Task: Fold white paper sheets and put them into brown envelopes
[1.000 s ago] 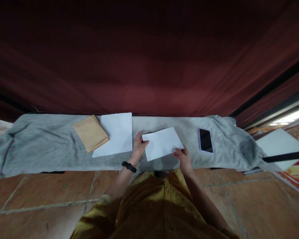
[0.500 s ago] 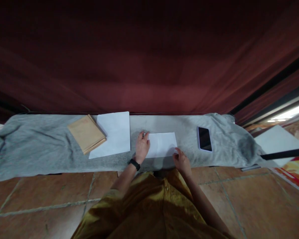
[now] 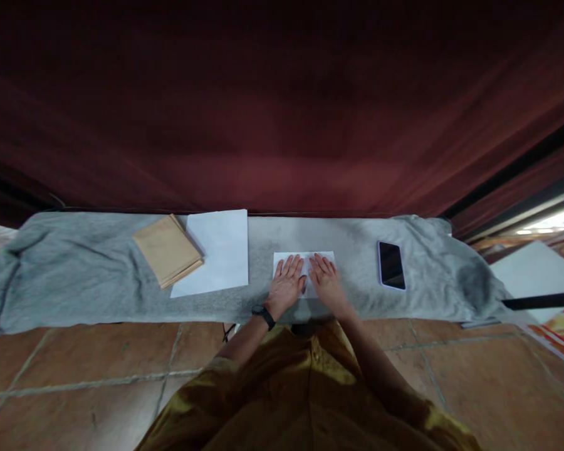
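A folded sheet of white paper [image 3: 312, 290] lies on the grey cloth in front of me, largely covered by my hands. My left hand [image 3: 287, 282] rests flat on its left half, fingers stretched out and pointing away from me; a black watch [image 3: 264, 315] is on that wrist. On the right half, my right hand [image 3: 326, 280] is also spread flat, palm down. The two thumbs lie close to each other near the paper's middle.
Grey cloth [image 3: 348, 235] covers the long narrow surface. To the left, brown paper envelopes [image 3: 167, 249] overlap a stack of white sheets [image 3: 223, 254]. A phone [image 3: 391, 265] lies at the right. Behind hangs a dark red curtain [image 3: 282, 150]; a black bar [image 3: 543, 300] stands at far right.
Both hands have moved from the paper's side edges inward onto its top. The fingers, bent at the edges before, are now stretched out flat on the paper.
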Available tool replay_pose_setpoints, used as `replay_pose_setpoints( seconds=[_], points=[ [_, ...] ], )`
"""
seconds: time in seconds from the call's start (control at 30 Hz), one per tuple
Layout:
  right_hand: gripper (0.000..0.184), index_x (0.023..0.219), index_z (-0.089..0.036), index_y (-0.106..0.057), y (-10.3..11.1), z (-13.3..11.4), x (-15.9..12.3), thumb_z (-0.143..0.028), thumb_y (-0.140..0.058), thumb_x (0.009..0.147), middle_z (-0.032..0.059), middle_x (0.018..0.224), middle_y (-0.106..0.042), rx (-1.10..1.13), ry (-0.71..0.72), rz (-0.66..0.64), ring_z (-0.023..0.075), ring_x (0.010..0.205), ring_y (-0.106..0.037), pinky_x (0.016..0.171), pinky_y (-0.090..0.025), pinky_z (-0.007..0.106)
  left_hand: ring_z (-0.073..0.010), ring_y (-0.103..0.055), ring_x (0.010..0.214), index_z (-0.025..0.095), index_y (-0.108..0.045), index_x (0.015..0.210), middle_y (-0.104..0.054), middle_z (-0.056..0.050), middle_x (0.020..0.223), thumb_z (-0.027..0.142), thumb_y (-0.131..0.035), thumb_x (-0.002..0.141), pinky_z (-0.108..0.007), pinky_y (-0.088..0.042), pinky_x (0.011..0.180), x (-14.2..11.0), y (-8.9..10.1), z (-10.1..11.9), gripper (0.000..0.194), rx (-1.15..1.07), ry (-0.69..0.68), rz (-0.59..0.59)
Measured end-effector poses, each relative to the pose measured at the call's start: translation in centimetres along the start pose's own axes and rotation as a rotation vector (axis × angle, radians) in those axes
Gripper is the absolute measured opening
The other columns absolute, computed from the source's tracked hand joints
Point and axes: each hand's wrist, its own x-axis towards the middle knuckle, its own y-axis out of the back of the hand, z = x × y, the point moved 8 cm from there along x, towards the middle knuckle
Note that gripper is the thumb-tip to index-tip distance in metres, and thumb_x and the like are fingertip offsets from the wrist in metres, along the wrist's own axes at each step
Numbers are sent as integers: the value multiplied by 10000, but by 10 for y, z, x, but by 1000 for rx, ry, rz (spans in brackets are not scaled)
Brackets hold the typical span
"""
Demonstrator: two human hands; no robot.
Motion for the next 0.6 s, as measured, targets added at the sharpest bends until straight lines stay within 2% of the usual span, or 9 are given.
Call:
replay_pose_setpoints(
  seconds=[0.07, 0.2, 0.33, 0.47, 0.6],
  points=[
    [477, 1465, -171, -526, -9, 3, 5, -320, -348, 1049, 126, 1542, -501, -35, -9, -9, 285, 1461, -393, 1194, -290, 521, -268, -222, 1552, 198, -413, 1537, -367, -96, 1631, 326, -418, 991, -513, -61, 1279, 0, 1, 0, 561, 2, -4, -2],
    [492, 1506, -184, -478, -15, 7, 4, -300, -357, 1043, 128, 1576, -453, -86, -10, 12, 287, 1476, -373, 1208, -256, 543, -266, -227, 1550, 236, -422, 1535, -398, -65, 1618, 304, -424, 979, -520, -55, 1277, 3, 0, 1, 560, -11, -5, 14],
    [502, 1519, -175, -459, -17, 7, 2, -286, -342, 1043, 127, 1603, -410, -117, 4, 3, 292, 1489, -351, 1210, -252, 535, -265, -248, 1544, 246, -440, 1524, -426, -60, 1602, 295, -419, 972, -526, -51, 1275, 16, -2, 2, 555, -32, 9, 20],
    [512, 1532, -161, -436, -17, 8, 3, -273, -318, 1046, 130, 1590, -430, -119, -7, 0, 280, 1488, -356, 1211, -260, 526, -268, -263, 1538, 233, -461, 1512, -425, -71, 1601, 301, -435, 965, -516, -51, 1276, 29, 1, 0, 552, -46, 10, 13],
    [520, 1530, -153, -435, -18, 11, 4, -234, -314, 1031, 129, 1576, -452, -102, -15, 3, 261, 1483, -366, 1206, -279, 513, -268, -251, 1543, 231, -455, 1514, -409, -74, 1610, 327, -452, 973, -517, -45, 1277, 22, 1, 3, 550, -38, -43, -34]
  ],
)
